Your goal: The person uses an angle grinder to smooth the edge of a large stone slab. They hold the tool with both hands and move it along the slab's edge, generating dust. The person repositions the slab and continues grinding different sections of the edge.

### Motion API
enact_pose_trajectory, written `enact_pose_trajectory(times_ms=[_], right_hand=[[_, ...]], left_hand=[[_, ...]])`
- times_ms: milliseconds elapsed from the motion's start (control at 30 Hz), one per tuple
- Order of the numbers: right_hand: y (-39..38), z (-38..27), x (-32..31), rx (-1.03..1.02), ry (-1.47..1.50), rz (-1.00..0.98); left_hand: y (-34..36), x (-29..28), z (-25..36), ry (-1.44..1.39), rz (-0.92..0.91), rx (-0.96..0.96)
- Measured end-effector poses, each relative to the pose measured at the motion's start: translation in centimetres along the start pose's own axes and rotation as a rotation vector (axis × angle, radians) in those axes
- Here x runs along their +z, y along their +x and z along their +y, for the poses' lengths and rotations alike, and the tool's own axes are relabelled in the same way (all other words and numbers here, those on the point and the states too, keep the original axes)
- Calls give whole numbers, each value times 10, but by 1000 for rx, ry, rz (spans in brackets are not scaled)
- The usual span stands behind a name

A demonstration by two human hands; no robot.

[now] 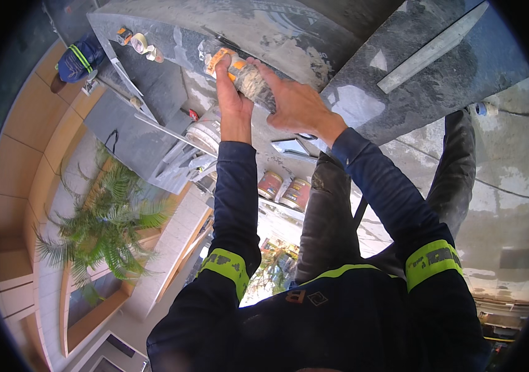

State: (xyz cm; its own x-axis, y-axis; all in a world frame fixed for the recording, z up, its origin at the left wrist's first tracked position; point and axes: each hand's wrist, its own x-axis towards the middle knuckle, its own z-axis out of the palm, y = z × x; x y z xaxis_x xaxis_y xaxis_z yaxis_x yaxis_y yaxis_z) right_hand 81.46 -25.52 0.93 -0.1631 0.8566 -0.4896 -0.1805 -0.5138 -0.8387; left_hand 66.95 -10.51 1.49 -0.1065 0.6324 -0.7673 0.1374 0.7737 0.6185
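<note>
Both my hands are on a dusty, roughly cylindrical thing with orange and whitish patches, at the edge of a large grey slab. Its kind I cannot make out. My left hand grips the near left side, its thumb lying along the orange end. From the right, my right hand wraps over the other end with its fingers. The palms hide the thing's underside, and whether it touches the slab I cannot tell.
On the slab's left part stand tape rolls and an orange-black box. A pale strip lies on the right slab. Below are a white bucket and cans. A palm grows left; a cable crosses the floor.
</note>
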Motion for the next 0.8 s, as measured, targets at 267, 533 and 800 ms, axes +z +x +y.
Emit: enact_pose_trajectory(times_ms=[267,533,800], right_hand=[[-4,1,-1,29,-11,-4],[-5,1,-5,15,0,-16],[-3,4,-5,4,-3,-22]], left_hand=[[-3,2,0,6,-34,-5],[-11,10,-2,-42,-25,-9],[-7,6,-4,-49,-43,14]])
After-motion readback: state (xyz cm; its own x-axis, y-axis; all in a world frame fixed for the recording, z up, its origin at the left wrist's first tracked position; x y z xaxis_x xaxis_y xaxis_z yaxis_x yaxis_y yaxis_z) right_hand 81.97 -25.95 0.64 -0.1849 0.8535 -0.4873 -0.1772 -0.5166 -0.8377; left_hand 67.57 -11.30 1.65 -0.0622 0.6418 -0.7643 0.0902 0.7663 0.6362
